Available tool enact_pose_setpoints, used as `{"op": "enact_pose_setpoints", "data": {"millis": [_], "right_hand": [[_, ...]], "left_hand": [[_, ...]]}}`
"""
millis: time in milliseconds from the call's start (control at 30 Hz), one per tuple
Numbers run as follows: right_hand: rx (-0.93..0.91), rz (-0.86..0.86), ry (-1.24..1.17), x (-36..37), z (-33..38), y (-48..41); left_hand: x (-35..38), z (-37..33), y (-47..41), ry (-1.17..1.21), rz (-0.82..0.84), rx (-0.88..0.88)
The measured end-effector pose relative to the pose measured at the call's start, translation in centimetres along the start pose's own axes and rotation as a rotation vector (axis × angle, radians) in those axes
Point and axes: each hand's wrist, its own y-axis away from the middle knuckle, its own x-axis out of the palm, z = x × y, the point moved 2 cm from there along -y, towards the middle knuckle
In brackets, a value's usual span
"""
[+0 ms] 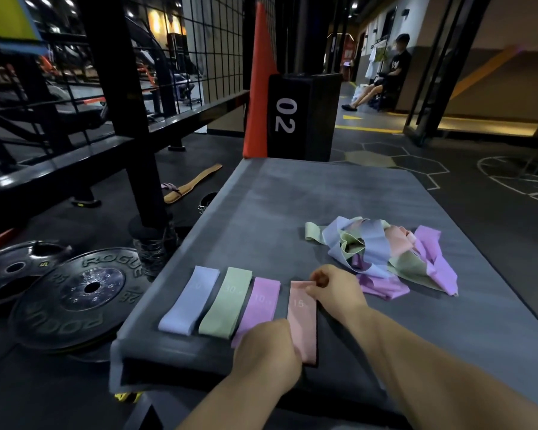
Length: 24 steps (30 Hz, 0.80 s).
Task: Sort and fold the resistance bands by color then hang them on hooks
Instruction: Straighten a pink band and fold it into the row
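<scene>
Salmon band (303, 321): this thin, soft loop, folded flat and printed 15, is lying rightmost in the row near the front edge of the grey pad (277, 206).
Right hand (336, 290): you are pinching the band's far end, at its twelve o'clock, between thumb and curled forefinger.
Left hand (267, 346): it is covering the near end at six o'clock. The fingers are hiding under the palm, so I cannot tell whether you are gripping or only pressing.
Row: the lilac-blue band (190, 301), green band (225, 304) and purple band (260, 302) are lying flat, side by side, toward nine o'clock.
Heap (385, 256): tangled pastel bands are sitting near your right hand, at two o'clock.
Handling: the bands are looking light, limp and stretchy, so holding both ends is probably keeping folds square.
</scene>
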Motion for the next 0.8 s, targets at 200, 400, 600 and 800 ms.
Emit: {"op": "enact_pose_setpoints", "data": {"millis": [200,400,600,800], "right_hand": [[-0.054,-0.006,0.007,0.3,0.0,0.4],[-0.166,-0.004,0.116,0.8,0.0,0.8],[-0.246,0.042,0.189,0.5,-0.3,1.0],[-0.273,0.036,0.202,0.5,-0.4,1.2]], "left_hand": [[-0.2,-0.1,0.4,-0.008,-0.077,0.054],[-0.3,-0.3,0.4,-0.033,-0.093,0.067],[-0.3,-0.3,0.3,-0.044,-0.129,0.084],[-0.3,-0.4,0.2,-0.059,-0.127,0.085]]}}
